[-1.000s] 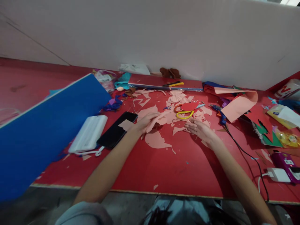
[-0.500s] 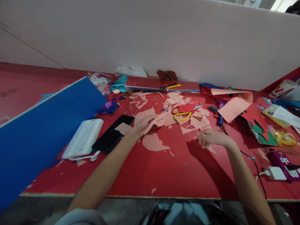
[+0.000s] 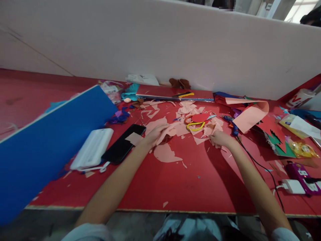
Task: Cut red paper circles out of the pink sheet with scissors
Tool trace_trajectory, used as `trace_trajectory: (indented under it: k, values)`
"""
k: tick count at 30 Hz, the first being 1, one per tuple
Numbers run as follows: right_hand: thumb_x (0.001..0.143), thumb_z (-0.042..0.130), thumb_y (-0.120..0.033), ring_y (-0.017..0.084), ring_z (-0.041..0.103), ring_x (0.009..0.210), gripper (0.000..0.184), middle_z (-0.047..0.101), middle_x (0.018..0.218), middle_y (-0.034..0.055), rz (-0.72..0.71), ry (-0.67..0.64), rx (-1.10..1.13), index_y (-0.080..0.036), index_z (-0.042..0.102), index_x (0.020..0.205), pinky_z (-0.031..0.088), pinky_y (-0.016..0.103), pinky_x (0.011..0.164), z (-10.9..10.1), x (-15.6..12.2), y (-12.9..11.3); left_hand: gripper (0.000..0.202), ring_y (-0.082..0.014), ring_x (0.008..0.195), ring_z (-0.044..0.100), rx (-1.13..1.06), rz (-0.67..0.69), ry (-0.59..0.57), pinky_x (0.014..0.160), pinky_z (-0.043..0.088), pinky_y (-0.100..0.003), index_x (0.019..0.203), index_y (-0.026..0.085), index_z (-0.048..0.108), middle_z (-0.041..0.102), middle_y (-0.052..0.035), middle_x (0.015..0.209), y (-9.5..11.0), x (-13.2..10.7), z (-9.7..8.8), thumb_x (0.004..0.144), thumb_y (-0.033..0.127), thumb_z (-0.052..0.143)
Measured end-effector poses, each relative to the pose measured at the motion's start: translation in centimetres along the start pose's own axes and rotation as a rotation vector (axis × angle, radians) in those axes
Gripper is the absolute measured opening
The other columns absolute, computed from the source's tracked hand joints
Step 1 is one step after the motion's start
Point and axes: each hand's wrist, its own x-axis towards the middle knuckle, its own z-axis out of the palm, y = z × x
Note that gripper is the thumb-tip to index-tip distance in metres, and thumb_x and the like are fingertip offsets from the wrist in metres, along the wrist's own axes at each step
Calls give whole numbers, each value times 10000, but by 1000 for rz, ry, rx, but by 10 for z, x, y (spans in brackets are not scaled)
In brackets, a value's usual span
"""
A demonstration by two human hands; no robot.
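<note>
My left hand (image 3: 155, 134) is closed round a pink craft-sheet piece (image 3: 166, 132), which tilts up from the scraps. My right hand (image 3: 218, 138) has its fingers pinched together at the edge of a pile of pink scraps (image 3: 217, 124); what lies between the fingertips is hidden. Scissors with red and yellow handles (image 3: 196, 126) rest on the scraps between my hands, with a red piece (image 3: 199, 117) at the blades. A rounded pink cutout (image 3: 163, 153) lies flat just in front of my left hand.
A black phone (image 3: 122, 145), a white power bank (image 3: 93, 147) and a large tilted blue board (image 3: 60, 140) are at left. Right of my right hand lie a blue glue gun (image 3: 233, 126) with its cord and a folded pink sheet (image 3: 250, 115). A white partition (image 3: 160, 40) stands behind.
My right hand has moved slightly left and forward to the pink scraps, its fingers closing. My left hand still holds its pink piece. The view has shifted slightly.
</note>
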Motion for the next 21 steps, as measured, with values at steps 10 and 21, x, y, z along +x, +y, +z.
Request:
trace_trajectory:
  k: [10,21]
  values:
    - [884,414,-227,243,662,901,251,698,932,202,-112,324,-101,-117,638,857,472,294,803,-18,33,-1,63,-117,417,574,25,-3,-27,389,451,-187,705,129,589,608,-18,557,-1,-2,0,753,170,583]
    - [893,376,-240,242,611,1006,266,670,1028,177,-252,606,-23,-130,618,885,437,316,875,-34,15,-23,67,-141,447,599,45,9,-8,417,499,-220,792,135,589,619,-19,587,-2,-1,0,759,193,594]
